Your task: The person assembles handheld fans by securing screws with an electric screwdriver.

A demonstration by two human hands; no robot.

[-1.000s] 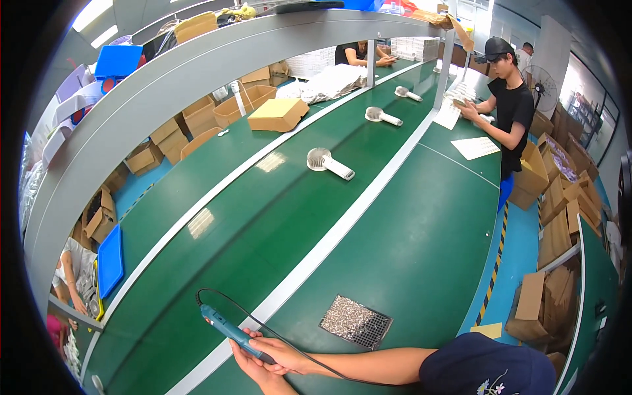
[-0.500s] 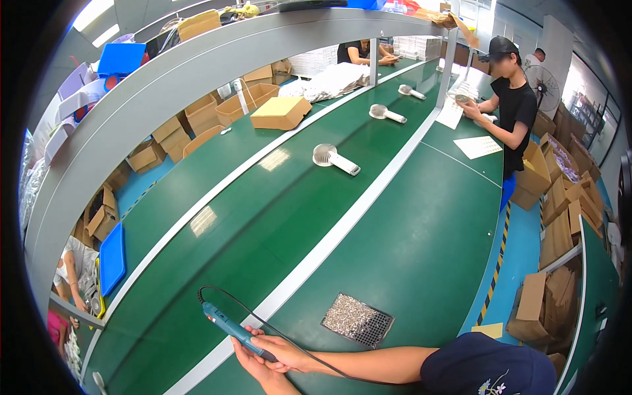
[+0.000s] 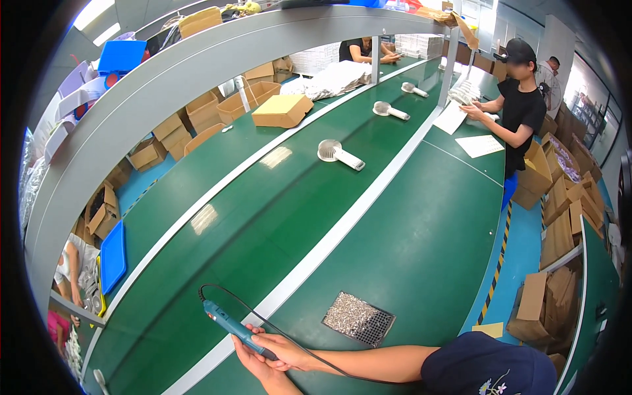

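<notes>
My right hand (image 3: 284,350) and my left hand (image 3: 253,361) both grip a slim blue electric screwdriver (image 3: 227,324) at the near edge of the green bench. Its tip points up and to the left, and a black cable (image 3: 237,299) loops from its end back past my right forearm. A black tray of small silver screws (image 3: 359,320) lies just right of my hands. The nearest white handheld fan (image 3: 339,155) lies on the green conveyor belt (image 3: 250,217), far beyond my reach.
Two more white fans (image 3: 390,110) (image 3: 415,89) and a flat cardboard box (image 3: 283,110) lie farther up the belts. A person in black (image 3: 520,108) handles papers at the right side. Cardboard boxes (image 3: 559,224) stack along the right aisle, and a grey shelf (image 3: 131,99) arches over the left.
The fans and the cardboard box have drifted slightly farther away along the belts. My hands and the screwdriver have hardly moved.
</notes>
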